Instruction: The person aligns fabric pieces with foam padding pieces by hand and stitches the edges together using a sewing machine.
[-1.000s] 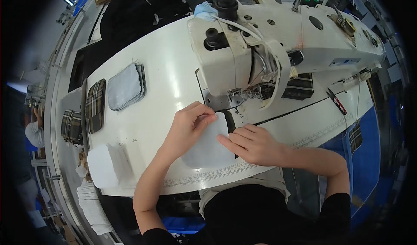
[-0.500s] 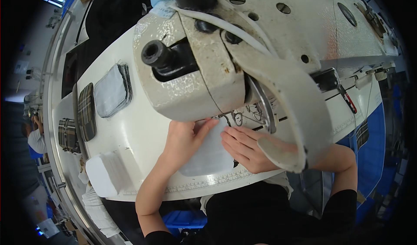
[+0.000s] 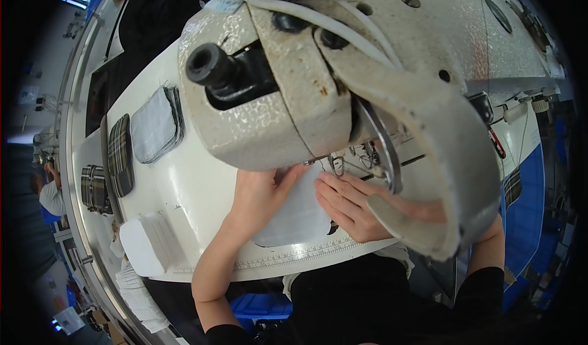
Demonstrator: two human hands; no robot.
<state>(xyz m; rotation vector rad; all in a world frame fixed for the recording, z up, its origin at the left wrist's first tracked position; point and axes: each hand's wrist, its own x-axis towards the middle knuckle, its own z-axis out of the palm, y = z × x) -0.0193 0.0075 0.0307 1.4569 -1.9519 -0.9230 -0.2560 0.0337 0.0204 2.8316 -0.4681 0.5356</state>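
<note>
My left hand (image 3: 261, 195) grips the top of a white fabric piece (image 3: 291, 225), with a dark plaid layer at its right, under the sewing machine head (image 3: 257, 131); its fingertips are partly hidden. My right hand (image 3: 346, 207) rests with extended fingers on the piece's right side, partly behind a curved guard (image 3: 450, 161). The presser foot and needle parts (image 3: 337, 164) hang just above the fingertips.
The worktable (image 3: 199, 161) carries grey fabric pieces (image 3: 153, 124), plaid pieces (image 3: 119, 155), a white stack (image 3: 141, 244) and red-handled snips (image 3: 497, 143). More plaid (image 3: 95, 189) and folded white cloth (image 3: 138, 296) lie left. A co-worker (image 3: 52, 192) sits at far left.
The machine head looms much larger in view than a second ago. My hands and the fabric are now beneath it at the presser foot; my right hand's fingers have moved slightly rightward.
</note>
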